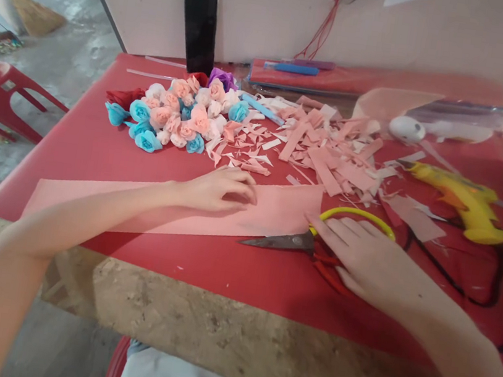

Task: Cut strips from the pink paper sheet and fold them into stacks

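A long pink crepe paper strip [136, 210] lies flat along the front of the red-covered table. My left hand [220, 190] rests on its right half, fingers loosely curved and apart from the thumb, pressing on the paper without pinching it. At the strip's right end, my right hand [355, 247] is on the handles of a pair of scissors [288, 242], one handle yellow and the other red. The dark blades look closed and point left along the strip's lower edge. My right fingertips are close to the paper's end; part of the handles is hidden under the hand.
Behind the strip sit paper roses [178, 112] in peach, white, blue, red and purple, beside a heap of pink scraps [332, 150]. A yellow glue gun [465, 203] with a black cord lies right. A phone [199, 22] leans on the wall. A red stool [7, 95] stands left.
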`<state>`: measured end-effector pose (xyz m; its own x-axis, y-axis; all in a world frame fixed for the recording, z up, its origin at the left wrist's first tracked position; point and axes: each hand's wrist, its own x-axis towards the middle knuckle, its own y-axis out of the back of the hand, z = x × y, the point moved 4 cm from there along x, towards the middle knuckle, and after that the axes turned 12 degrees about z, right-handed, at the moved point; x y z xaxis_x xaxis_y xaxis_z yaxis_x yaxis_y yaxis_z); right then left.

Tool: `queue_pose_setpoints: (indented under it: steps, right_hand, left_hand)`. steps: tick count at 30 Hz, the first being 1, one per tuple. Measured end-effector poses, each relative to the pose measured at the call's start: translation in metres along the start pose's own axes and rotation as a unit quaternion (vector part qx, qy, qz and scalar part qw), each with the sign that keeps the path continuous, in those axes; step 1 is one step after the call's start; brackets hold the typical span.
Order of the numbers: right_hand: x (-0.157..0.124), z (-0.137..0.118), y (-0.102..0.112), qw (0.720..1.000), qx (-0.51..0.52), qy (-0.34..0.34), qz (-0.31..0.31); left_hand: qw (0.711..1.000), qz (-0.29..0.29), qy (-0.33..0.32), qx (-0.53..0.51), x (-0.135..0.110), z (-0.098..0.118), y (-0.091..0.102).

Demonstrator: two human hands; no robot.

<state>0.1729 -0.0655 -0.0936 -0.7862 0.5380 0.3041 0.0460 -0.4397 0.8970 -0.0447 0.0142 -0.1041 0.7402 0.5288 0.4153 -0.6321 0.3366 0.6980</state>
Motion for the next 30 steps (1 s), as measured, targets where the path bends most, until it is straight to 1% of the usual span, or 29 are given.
queue_pose_setpoints:
  steps: [6, 10, 12, 18, 21, 24, 30]
  right_hand:
    - [-0.001, 0.002, -0.004, 1.0, 0.023, -0.006, -0.013]
    - [-0.006, 0.005, -0.009, 0.998, 0.052, -0.021, -0.029]
    - [-0.008, 0.006, -0.009, 0.998, 0.063, -0.022, -0.019]
    - [-0.014, 0.007, -0.001, 0.997, 0.052, 0.016, 0.053]
    - [-0.021, 0.006, 0.0, 0.997, 0.049, 0.006, 0.061]
    - [-0.026, 0.003, -0.002, 0.997, 0.05, -0.012, 0.051]
    - [-0.027, -0.007, -0.008, 0.998, 0.034, -0.045, -0.007]
  left_hand:
    - [1.0, 0.011, -0.024, -0.015, 0.004, 0.0, -0.005]
    - [1.0, 0.002, -0.017, -0.011, 0.005, -0.002, -0.007]
    - [1.0, 0.001, -0.014, -0.01, 0.004, -0.002, -0.007]
    - [1.0, 0.009, -0.021, -0.005, 0.005, 0.001, -0.006]
    - [1.0, 0.009, -0.021, -0.005, 0.004, 0.001, -0.006]
    - [1.0, 0.005, -0.019, -0.001, 0.004, 0.0, -0.007]
    - [1.0, 0.004, -0.013, 0.004, 0.004, -0.002, -0.009]
